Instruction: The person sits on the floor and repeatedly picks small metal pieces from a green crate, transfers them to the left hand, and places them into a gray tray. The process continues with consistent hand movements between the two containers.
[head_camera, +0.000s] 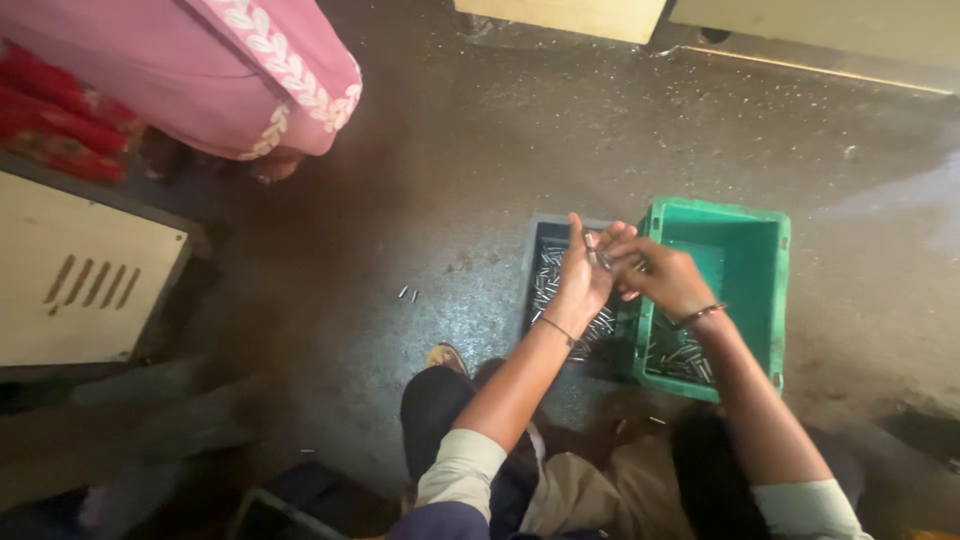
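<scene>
Dark, gritty concrete floor (480, 180); stray metal pins (408, 294) lie on it beside the black tray (545, 240) and green crate (760, 290). Left hand (585, 275) and right hand (665, 280) meet above the tray, fingers curled around small pins; the exact grip is unclear.

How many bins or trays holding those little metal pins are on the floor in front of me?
2. A dark tray lies under the left hand; a green crate sits right beside it, under the right hand. Both hold small metal pins. Others may be out of view.
</scene>
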